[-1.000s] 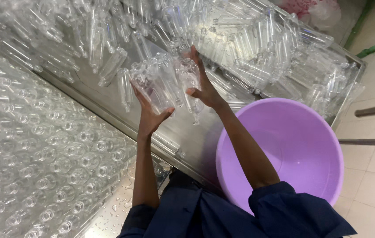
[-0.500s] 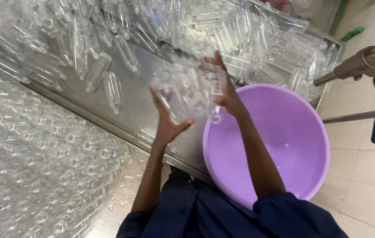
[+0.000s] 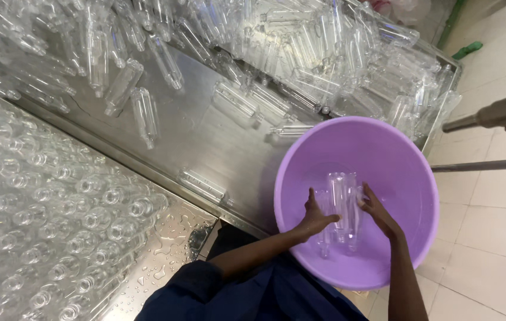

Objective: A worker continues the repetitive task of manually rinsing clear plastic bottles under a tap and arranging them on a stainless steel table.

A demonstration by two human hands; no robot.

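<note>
Steel table (image 3: 205,148) strewn with clear bottles, purple basin (image 3: 401,172) at its edge.
I see left hand (image 3: 315,220) and right hand (image 3: 378,214) clamping a bottle cluster (image 3: 342,208) between spread fingers inside the basin.

Both forearms reach forward and low, dark sleeves at the elbows. Left hand (image 3: 315,219) and right hand (image 3: 376,213) face each other, palms inward, fingers spread, pressed against something held between them.
</note>
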